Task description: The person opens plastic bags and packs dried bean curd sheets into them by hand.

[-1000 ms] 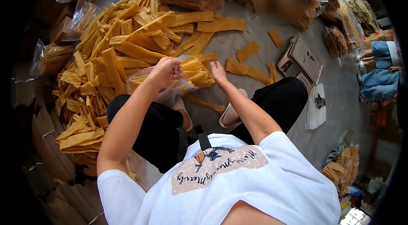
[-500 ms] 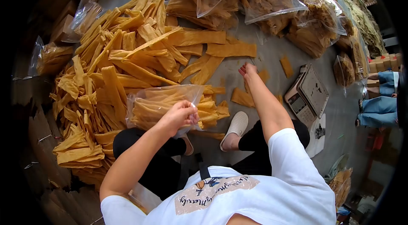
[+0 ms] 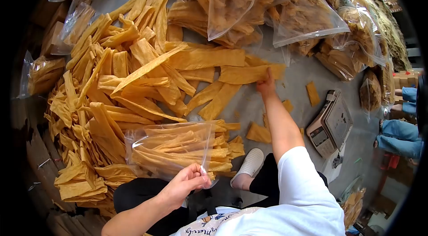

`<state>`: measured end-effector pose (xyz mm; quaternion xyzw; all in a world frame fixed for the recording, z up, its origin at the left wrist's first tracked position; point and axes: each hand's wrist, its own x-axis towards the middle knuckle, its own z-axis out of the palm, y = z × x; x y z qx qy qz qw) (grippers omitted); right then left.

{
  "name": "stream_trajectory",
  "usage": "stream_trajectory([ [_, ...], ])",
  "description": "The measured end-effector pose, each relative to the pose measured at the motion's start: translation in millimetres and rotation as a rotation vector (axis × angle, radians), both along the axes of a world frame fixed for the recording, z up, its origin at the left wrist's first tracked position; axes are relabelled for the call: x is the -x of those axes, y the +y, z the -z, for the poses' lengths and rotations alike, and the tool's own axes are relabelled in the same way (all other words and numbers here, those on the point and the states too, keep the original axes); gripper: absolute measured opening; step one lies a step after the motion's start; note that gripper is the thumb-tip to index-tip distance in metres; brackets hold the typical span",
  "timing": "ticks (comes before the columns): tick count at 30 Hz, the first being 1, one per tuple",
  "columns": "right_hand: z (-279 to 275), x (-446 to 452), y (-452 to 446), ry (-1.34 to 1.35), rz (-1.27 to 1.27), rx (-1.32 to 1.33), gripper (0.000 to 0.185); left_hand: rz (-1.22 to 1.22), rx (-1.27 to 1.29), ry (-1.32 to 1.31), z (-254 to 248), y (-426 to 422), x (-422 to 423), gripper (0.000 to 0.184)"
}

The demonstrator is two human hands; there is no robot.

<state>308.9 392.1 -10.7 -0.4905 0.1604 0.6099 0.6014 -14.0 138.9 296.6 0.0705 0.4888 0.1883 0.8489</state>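
Observation:
A clear plastic bag [image 3: 167,151] lies in front of me, filled with long yellow strips whose ends stick out at its right side. My left hand [image 3: 191,178] pinches the bag's edge near its lower right corner. Farther forward and to the right, my right hand [image 3: 266,83] is closed on the right end of a flat yellow strip [image 3: 243,74]. That strip lies beside a large heap of similar strips [image 3: 129,71].
Filled clear bags [image 3: 303,13] lie along the far side. A scale [image 3: 330,124] stands at the right, near small loose pieces [image 3: 313,93]. People's legs [image 3: 399,130] show at the far right. Wrapped bundles [image 3: 44,73] sit at the left.
My right hand has reached forward and closed on the flat strip. My left hand still holds the bag's edge. The camera view has shifted, showing more of the far bags.

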Motion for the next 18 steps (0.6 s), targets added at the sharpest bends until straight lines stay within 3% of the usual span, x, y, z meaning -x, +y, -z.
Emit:
stream_trajectory([
  [3, -4, -19, 1, 0.034, -0.096, 0.074, 0.025, -0.007, 0.007, -0.019, -1, 3, -1, 0.012],
  [5, -13, -24, 2, -0.29, -0.072, -0.245, 0.026, -0.004, 0.005, -0.02, -2, 4, -1, 0.012],
  [7, -74, -13, -3, -0.658, 0.039, -0.223, 0.032, 0.002, -0.015, -0.02, -2, 4, -1, 0.011],
  [9, -121, -11, -10, -0.915, 0.013, -0.482, 0.025, -0.004, -0.019, -0.018, -4, 3, -1, 0.011],
  [11, -199, 19, -27, -1.295, -0.021, -0.547, 0.022, -0.008, -0.026, -0.016, -4, 2, -1, 0.011],
  [16, -253, 64, -36, -1.063, 0.123, -0.779, 0.024, 0.001, -0.067, 0.002, -2, -2, -1, 0.012],
  [18, -231, 85, -32, -0.686, 0.175, -0.484, 0.028, -0.003, -0.051, 0.019, -7, 0, -5, 0.01],
])
